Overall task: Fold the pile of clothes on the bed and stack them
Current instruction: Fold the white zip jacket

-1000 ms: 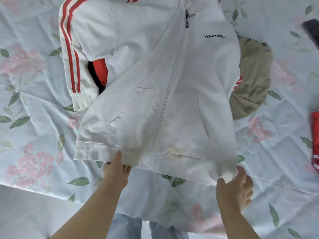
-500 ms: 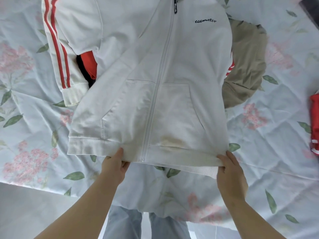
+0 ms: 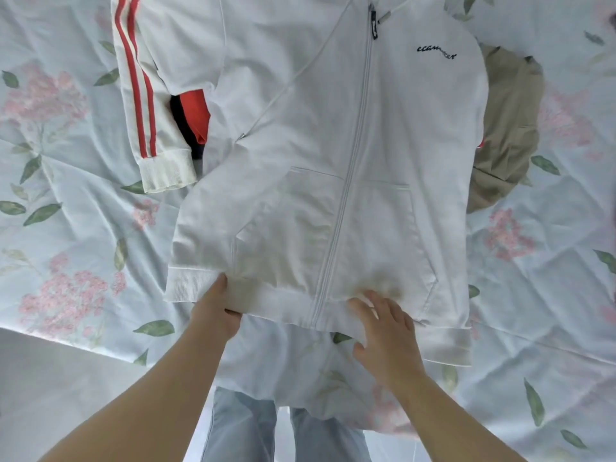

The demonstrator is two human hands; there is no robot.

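White zip hoodie (image 3: 333,145) lies spread on the bed (image 3: 66,201) just beyond the hands — left hand (image 3: 213,311) pinching its hem (image 3: 283,303), right hand (image 3: 391,338) pressing flat alongside — so a lopsided tug may skew it.

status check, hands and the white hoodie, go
Left hand pinches hem of white zip-up hoodie. Right hand spread open on hem. Hoodie front-up, overlapping tan cloth garment and red garment.

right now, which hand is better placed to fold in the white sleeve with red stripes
Left, probably: the left hand grips the white zip hoodie at its hem, on the side of the striped sleeve; the right hand rests flat beyond the zip.
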